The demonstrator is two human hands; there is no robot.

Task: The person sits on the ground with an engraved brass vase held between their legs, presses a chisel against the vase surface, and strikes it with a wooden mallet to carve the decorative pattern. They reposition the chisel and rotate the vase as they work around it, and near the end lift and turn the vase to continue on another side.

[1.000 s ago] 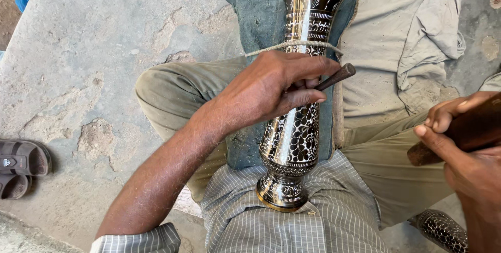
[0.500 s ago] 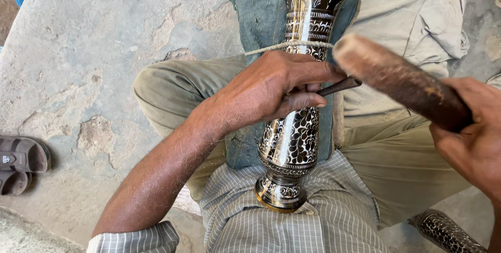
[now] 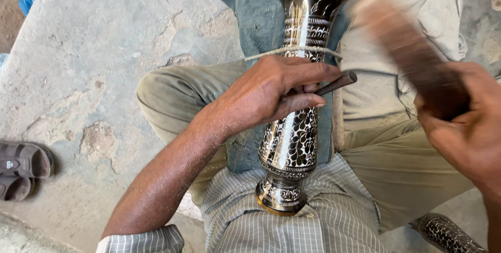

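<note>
The left hand (image 3: 271,93) lies across the middle of the vase (image 3: 295,101), fingers curled and pressed together around a thin dark metal punch (image 3: 336,82) whose end sticks out past the thumb toward the right. The right hand (image 3: 464,127) is wrapped tight around the handle of a wooden mallet (image 3: 402,49), which is raised beside the vase's flared mouth and smeared by blur

The vase is tall, dark and patterned with pale cut designs. It rests slanted between the person's knees, foot against the striped shirt (image 3: 292,227), mouth pointing away over a blue-grey cloth (image 3: 250,18), with a cord (image 3: 292,50) tied round its neck

The punch's struck end sits very close to the left thumb and knuckles, so a blow landing slightly off could hit the fingers. A glancing strike might skid the tip and scratch the pattern. The vase is held only by legs, cord and one hand, so a hard hit may roll it

A sandal (image 3: 23,169) lies on the cracked floor (image 3: 94,65), well apart to the left
</note>
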